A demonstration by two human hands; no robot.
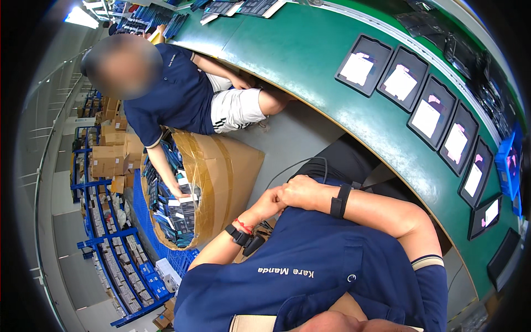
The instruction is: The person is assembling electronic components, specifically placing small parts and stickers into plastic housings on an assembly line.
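Observation:
My left hand and my right hand meet in front of my waist, touching each other. Both have curled fingers; whatever may lie between them is hidden. A black watch-like band and a red string bracelet circle my left wrist. Around my right wrist sits a black strap. A thin dark cable loops just beyond my hands. To the left stands a big taped carton, filled with many flat dark packages.
A seated co-worker reaches one hand into the carton. The curved green bench runs along my right, carrying several black trays with white and pink pieces. Blue shelves with boxes stand far left; a blue bin is far right.

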